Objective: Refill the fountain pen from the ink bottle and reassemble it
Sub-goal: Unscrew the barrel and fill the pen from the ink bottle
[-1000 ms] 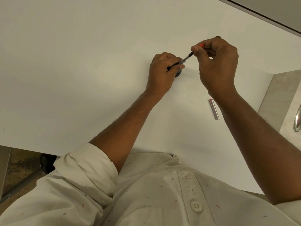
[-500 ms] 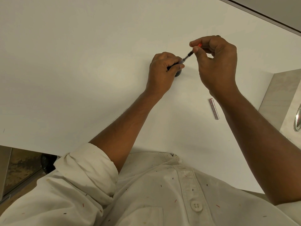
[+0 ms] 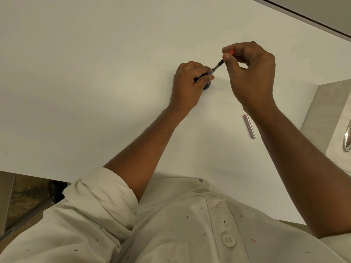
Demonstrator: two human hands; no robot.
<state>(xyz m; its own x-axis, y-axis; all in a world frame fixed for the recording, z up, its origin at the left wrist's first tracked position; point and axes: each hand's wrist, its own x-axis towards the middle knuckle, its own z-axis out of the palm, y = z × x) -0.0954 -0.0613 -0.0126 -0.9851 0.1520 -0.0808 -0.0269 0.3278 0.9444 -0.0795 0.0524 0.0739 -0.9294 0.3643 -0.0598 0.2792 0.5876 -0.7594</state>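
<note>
Comparing frames, we see right grip (image 3: 250, 76) roll the pinched red knob (image 3: 231, 52); left grip (image 3: 188, 82) clamps pen (image 3: 217, 66) over bottle (image 3: 207, 86): filling.

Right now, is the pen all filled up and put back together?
Not yet. Done: the silver barrel is off, lying alone on the table. In hand: the left hand holds the pen's front part at the dark ink bottle while the right hand pinches the filler's red end. Left: putting the barrel back on.
</note>
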